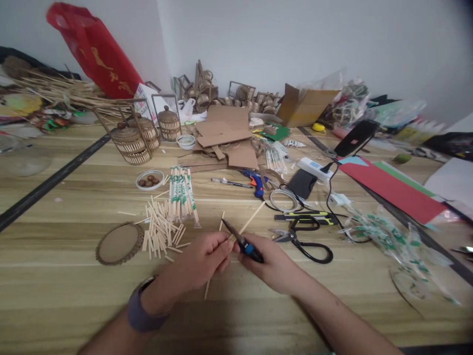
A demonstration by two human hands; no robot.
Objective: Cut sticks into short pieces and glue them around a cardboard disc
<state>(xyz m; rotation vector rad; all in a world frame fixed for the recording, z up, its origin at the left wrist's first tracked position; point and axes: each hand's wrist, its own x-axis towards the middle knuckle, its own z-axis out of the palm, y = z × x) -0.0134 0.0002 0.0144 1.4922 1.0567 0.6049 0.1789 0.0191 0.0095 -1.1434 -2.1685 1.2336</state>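
Note:
My left hand [201, 259] is closed around thin wooden sticks [251, 217] that poke out toward the far right and below the fist. My right hand [268, 261] grips a small knife [242, 241] with a dark blade and a black and blue handle. The blade tip rests against the sticks just above my left fingers. Both hands hover over the wooden table [74, 291] near its front edge. A pile of short cut sticks [160, 229] lies just left of my left hand, beside packs of wrapped chopsticks [181, 192].
A round cardboard disc [118, 242] lies at the left. Black scissors [306, 241], a box cutter [306, 216], a blue glue gun [256, 182] and cables sit to the right. Bamboo baskets [135, 140], cardboard pieces [229, 133] and a red bag [98, 52] stand further back.

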